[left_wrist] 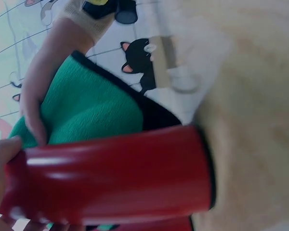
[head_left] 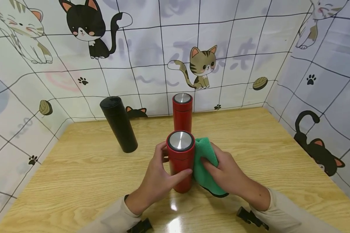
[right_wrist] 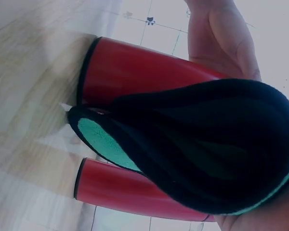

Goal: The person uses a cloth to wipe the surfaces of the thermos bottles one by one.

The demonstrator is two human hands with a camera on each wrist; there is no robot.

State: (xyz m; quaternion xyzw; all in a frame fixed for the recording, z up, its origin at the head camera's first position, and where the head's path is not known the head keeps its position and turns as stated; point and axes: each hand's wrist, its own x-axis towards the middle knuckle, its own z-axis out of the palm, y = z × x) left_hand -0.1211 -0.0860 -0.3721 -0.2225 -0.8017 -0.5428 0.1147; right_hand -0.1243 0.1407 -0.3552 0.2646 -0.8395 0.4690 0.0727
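A red thermos flask [head_left: 181, 168] with a silver-topped lid is gripped by my left hand [head_left: 158, 176], thumb across its front and fingers round its left side. In the left wrist view the flask [left_wrist: 111, 178] has a dark rim at its base. My right hand [head_left: 226, 170] holds a folded green cloth [head_left: 204, 161] with black edging against the flask's right side. The right wrist view shows the cloth [right_wrist: 207, 144] bent into a loop, its dark edging hiding part of the flask [right_wrist: 135, 72].
Behind the held flask stands a second red flask [head_left: 182, 113], partly hidden by it. A black flask [head_left: 119, 124] stands at the back left of the wooden table [head_left: 90, 181]. Cat-printed cloth walls [head_left: 151, 48] enclose the table's back and sides.
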